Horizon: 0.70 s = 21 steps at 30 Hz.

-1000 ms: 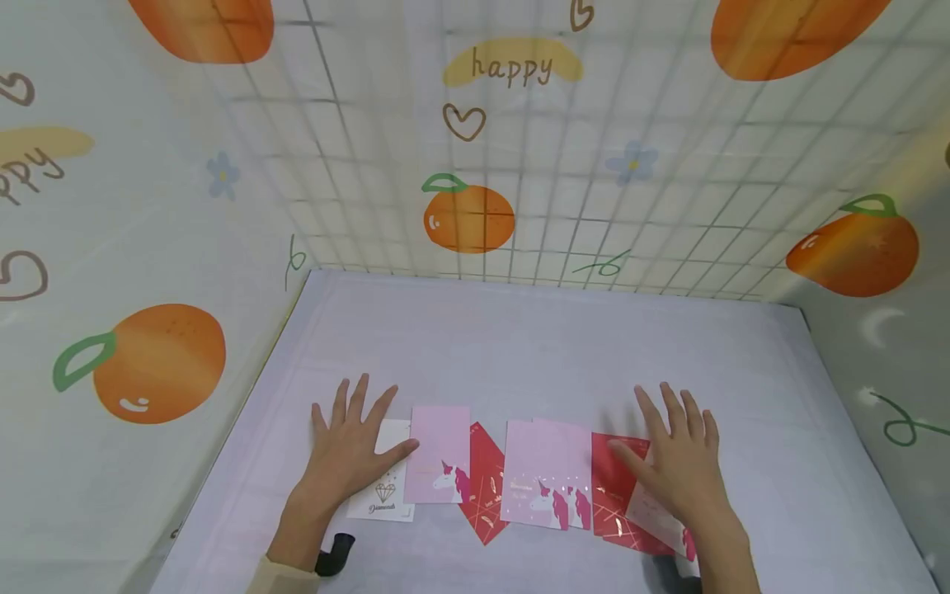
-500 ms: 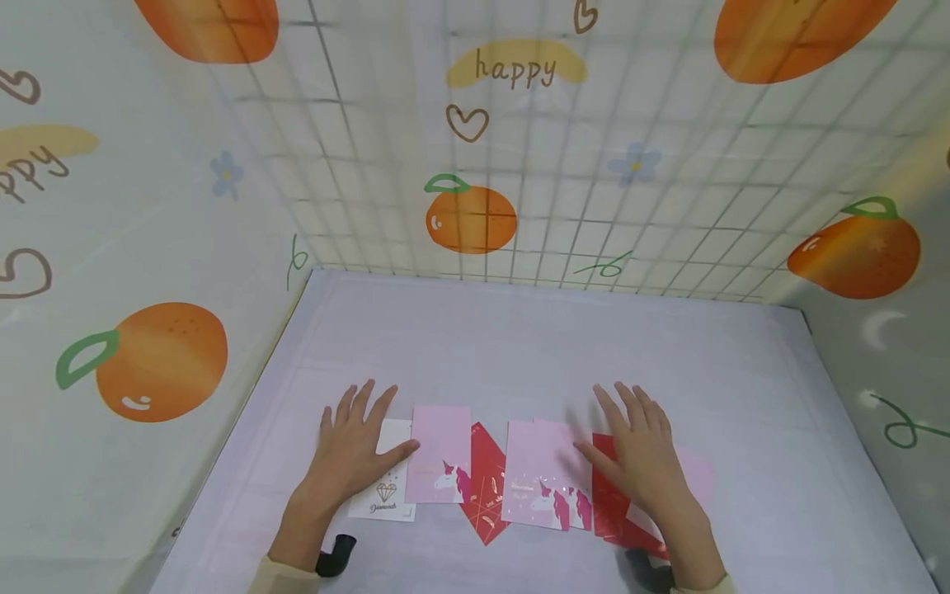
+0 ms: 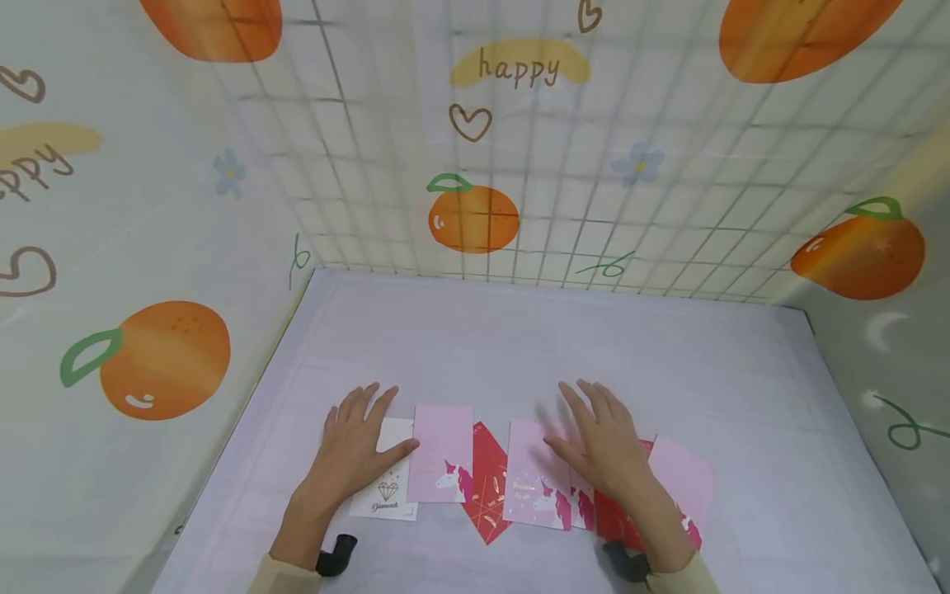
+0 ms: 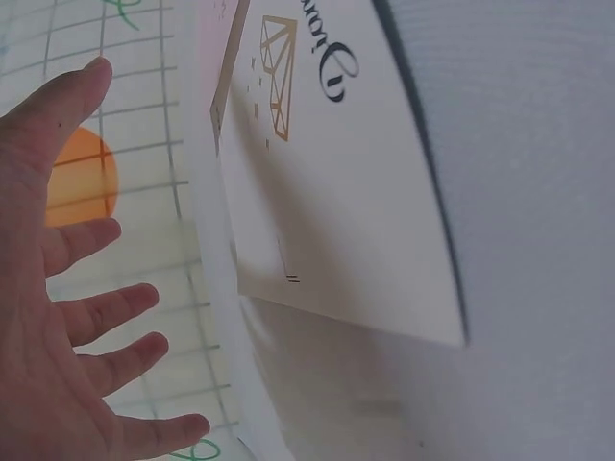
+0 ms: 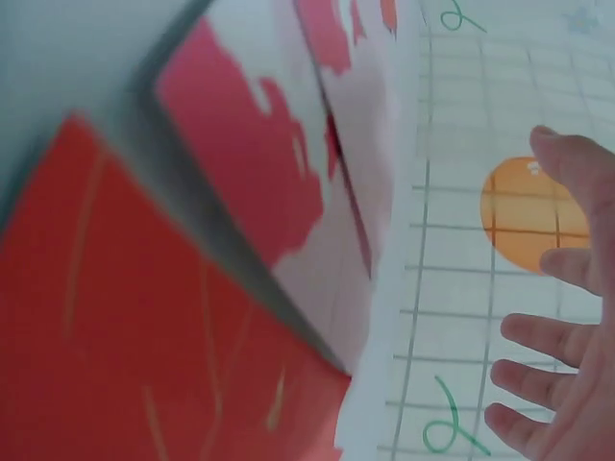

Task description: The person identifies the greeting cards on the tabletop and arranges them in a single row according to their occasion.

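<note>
My left hand [image 3: 349, 454] hovers, fingers spread, over a white card [image 3: 382, 493] with a gold diamond drawing, its thumb tip overlapping the edge of a pink unicorn card [image 3: 443, 445]. In the left wrist view a gap shows between the fingers and the white card [image 4: 336, 211]. My right hand [image 3: 609, 450], also spread and holding nothing, is above the row's right half. Under and around it lie overlapping pink unicorn cards [image 3: 530, 462], a red card [image 3: 616, 516] partly hidden by the wrist, and another pink card [image 3: 686, 478].
A red card [image 3: 487, 495] with gold lines lies turned as a diamond mid-row. The cards rest on a white tabletop [image 3: 534, 338]. A gridded cloth with orange prints [image 3: 475, 219] stands behind, and cloth walls rise at both sides. Black wrist camera parts [image 3: 337, 554] show below the hands.
My right hand has swept left from the red and pink cards at the right end toward the middle pink cards, uncovering the rightmost pink card. The left hand has barely moved; the cards stay put.
</note>
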Available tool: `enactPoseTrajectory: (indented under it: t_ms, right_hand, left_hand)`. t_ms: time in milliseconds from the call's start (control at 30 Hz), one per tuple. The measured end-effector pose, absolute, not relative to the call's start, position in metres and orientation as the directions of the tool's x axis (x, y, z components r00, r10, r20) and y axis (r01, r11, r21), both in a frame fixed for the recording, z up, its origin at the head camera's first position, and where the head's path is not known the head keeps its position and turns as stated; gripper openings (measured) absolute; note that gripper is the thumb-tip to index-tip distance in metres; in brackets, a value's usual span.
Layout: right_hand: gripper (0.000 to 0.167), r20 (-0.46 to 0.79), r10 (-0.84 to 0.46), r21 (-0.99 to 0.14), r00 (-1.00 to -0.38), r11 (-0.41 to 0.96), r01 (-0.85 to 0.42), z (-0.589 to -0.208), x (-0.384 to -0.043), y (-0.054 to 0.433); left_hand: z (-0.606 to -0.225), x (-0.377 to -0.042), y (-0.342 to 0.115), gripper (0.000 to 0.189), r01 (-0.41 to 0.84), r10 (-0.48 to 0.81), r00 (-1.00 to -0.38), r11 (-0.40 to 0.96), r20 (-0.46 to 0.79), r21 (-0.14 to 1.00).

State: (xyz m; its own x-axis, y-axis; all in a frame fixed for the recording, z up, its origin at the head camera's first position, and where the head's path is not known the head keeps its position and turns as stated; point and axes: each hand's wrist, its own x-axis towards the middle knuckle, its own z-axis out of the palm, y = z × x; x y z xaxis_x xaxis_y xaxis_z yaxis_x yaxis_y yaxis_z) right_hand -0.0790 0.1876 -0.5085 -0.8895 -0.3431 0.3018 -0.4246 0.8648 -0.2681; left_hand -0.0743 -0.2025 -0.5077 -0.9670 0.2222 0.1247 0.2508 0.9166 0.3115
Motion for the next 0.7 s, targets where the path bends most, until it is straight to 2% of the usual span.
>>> enactPoseTrajectory:
  t_ms: [367, 567, 700]
  right_hand:
    - [0.09, 0.291, -0.332, -0.364, -0.897, 0.829, -0.425, -0.508, -0.084, 0.166]
    - [0.087, 0.296, -0.315, -0.469, -0.902, 0.775, -0.424, -0.509, -0.088, 0.157]
    - [0.082, 0.253, -0.321, -0.535, -0.913, 0.74, -0.408, -0.512, -0.092, 0.149]
  left_hand:
    - [-0.513, -0.077, -0.203, 0.083, 0.245, 0.219, -0.969, 0.884, 0.112, 0.397]
    - [-0.517, -0.08, -0.204, 0.079, 0.23, 0.215, -0.973, 0.854, 0.086, 0.467]
    - [-0.517, -0.081, -0.203, 0.076, 0.198, 0.2, -0.978, 0.84, 0.053, 0.505]
